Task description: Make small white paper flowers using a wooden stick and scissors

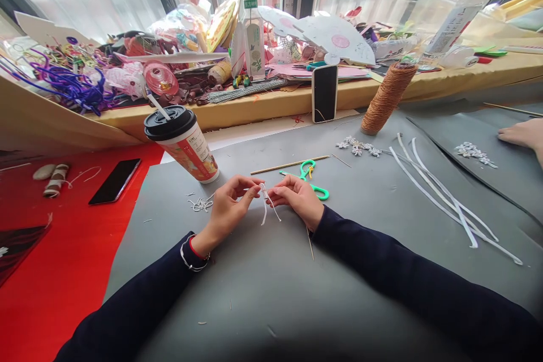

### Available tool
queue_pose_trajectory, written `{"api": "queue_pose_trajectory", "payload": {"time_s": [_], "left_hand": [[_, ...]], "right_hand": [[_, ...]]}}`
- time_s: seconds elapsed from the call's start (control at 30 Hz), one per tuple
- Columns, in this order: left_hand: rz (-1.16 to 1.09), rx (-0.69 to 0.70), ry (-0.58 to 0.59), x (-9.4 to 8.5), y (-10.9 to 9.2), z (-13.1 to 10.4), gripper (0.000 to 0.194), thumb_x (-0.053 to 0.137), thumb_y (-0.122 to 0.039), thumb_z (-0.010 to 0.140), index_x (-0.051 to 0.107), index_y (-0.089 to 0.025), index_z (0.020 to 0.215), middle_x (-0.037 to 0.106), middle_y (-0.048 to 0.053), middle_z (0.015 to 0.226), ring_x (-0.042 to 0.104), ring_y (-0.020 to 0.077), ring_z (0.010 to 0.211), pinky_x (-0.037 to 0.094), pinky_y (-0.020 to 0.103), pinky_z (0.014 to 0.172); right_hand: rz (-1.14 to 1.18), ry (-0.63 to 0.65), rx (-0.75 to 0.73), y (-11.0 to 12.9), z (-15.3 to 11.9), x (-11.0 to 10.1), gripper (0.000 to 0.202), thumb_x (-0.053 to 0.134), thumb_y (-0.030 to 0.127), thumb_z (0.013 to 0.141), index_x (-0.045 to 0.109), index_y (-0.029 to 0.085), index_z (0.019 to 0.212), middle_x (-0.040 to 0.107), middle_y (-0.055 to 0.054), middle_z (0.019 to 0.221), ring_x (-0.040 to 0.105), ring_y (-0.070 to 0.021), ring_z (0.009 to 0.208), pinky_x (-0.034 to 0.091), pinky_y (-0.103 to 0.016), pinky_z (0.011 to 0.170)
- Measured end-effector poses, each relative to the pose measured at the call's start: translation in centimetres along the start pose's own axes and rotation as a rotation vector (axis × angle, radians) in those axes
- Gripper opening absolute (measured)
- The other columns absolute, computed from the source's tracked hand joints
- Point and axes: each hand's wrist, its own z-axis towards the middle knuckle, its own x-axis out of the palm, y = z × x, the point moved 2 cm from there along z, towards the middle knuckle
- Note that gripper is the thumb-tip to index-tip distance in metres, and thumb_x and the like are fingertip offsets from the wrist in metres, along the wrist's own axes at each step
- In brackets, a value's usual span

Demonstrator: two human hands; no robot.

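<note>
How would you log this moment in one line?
left hand: pinching white cords | right hand: holding same cords | scissors: on grey mat

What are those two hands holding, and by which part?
White cord, pinched at the fingertips of the left grip and right grip by its upper part, above two loose ends that hang down.

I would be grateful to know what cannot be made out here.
Head view: white cords, pinched part partly hidden by left hand and right hand.
Head view: scissors, partly hidden by the right hand.
Head view: another person's hand, cut off by right edge.
Head view: cup label, print too small.
</note>
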Motion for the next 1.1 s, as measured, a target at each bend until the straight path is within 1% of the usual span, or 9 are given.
{"api": "queue_pose_trajectory", "payload": {"time_s": [0.13, 0.27, 0.37, 0.43, 0.53, 0.7, 0.83, 0.93, 1.1], "left_hand": [[-0.039, -0.008, 0.001, 0.0, 0.1, 0.0, 0.016, 0.059, -0.030, 0.074, 0.054, -0.014, 0.076, 0.064, 0.008, 0.093, 0.061, 0.0136, 0.067, 0.052, 0.030, 0.065], [-0.066, -0.015, 0.031, 0.0, 0.4, 0.1, 0.016, 0.058, -0.029, 0.075, 0.052, -0.014, 0.076, 0.063, 0.010, 0.096, 0.062, 0.0136, 0.069, 0.051, 0.031, 0.068], [-0.040, -0.034, 0.056, 0.1, 0.7, 0.2, 0.016, 0.056, -0.029, 0.077, 0.050, -0.015, 0.076, 0.061, 0.011, 0.102, 0.061, 0.0132, 0.072, 0.050, 0.030, 0.070], [0.002, -0.043, 0.058, 0.0, 0.9, 0.3, 0.015, 0.054, -0.030, 0.078, 0.049, -0.016, 0.077, 0.058, 0.009, 0.104, 0.060, 0.0123, 0.072, 0.049, 0.028, 0.068], [0.087, -0.058, 0.074, 0.0, 1.0, 0.4, 0.015, 0.050, -0.032, 0.080, 0.050, -0.017, 0.080, 0.057, 0.005, 0.093, 0.056, 0.0115, 0.069, 0.047, 0.025, 0.062], [0.192, -0.063, 0.146, 0.0, 1.0, 0.3, 0.016, 0.045, -0.034, 0.083, 0.048, -0.018, 0.080, 0.051, 0.000, 0.070, 0.049, 0.0111, 0.061, 0.041, 0.023, 0.058], [0.144, -0.087, 0.171, 0.1, 1.1, 0.3, 0.019, 0.041, -0.035, 0.085, 0.046, -0.018, 0.078, 0.049, -0.001, 0.064, 0.047, 0.0108, 0.059, 0.039, 0.023, 0.059], [0.067, -0.107, 0.158, 0.2, 1.0, 0.3, 0.019, 0.041, -0.034, 0.085, 0.044, -0.018, 0.076, 0.049, -0.002, 0.064, 0.048, 0.0105, 0.062, 0.039, 0.024, 0.064], [-0.177, -0.200, 0.145, 0.3, 0.9, 0.4, 0.019, 0.045, -0.035, 0.083, 0.045, -0.017, 0.077, 0.049, -0.002, 0.069, 0.050, 0.0097, 0.063, 0.042, 0.026, 0.067]], "right_hand": [[-0.006, -0.004, 0.003, -0.1, 0.1, 0.0, 0.021, 0.062, 0.028, 0.068, 0.045, 0.017, 0.066, 0.067, -0.001, 0.069, 0.065, -0.0143, 0.064, 0.053, -0.029, 0.061], [-0.001, -0.015, 0.005, -0.2, 0.2, -0.1, 0.019, 0.062, 0.027, 0.068, 0.046, 0.017, 0.066, 0.067, -0.002, 0.071, 0.065, -0.0141, 0.066, 0.053, -0.029, 0.063], [0.008, -0.032, -0.009, -0.2, 0.2, -0.1, 0.017, 0.062, 0.025, 0.069, 0.048, 0.017, 0.066, 0.068, -0.003, 0.076, 0.065, -0.0141, 0.069, 0.053, -0.030, 0.067], [0.011, -0.038, -0.024, -0.2, 0.1, -0.1, 0.017, 0.062, 0.025, 0.069, 0.048, 0.017, 0.066, 0.068, -0.003, 0.082, 0.065, -0.0142, 0.073, 0.053, -0.031, 0.070], [0.030, -0.038, -0.044, -0.2, 0.1, -0.1, 0.017, 0.063, 0.025, 0.069, 0.048, 0.017, 0.064, 0.068, -0.004, 0.087, 0.065, -0.0147, 0.079, 0.052, -0.033, 0.077], [0.078, -0.068, -0.030, -0.1, 0.1, -0.1, 0.015, 0.063, 0.022, 0.069, 0.050, 0.016, 0.065, 0.069, -0.005, 0.082, 0.065, -0.0154, 0.077, 0.051, -0.034, 0.080], [0.092, -0.113, -0.022, 0.0, 0.0, 0.1, 0.012, 0.062, 0.022, 0.070, 0.051, 0.015, 0.068, 0.069, -0.004, 0.077, 0.066, -0.0149, 0.074, 0.052, -0.033, 0.079], [0.115, -0.144, -0.021, 0.0, 0.0, 0.2, 0.014, 0.062, 0.023, 0.070, 0.050, 0.016, 0.070, 0.069, -0.003, 0.073, 0.066, -0.0151, 0.072, 0.053, -0.033, 0.077], [0.133, -0.124, -0.031, 0.0, 0.0, 0.3, 0.018, 0.064, 0.027, 0.070, 0.051, 0.016, 0.073, 0.069, -0.003, 0.074, 0.066, -0.0151, 0.073, 0.053, -0.032, 0.077]]}}
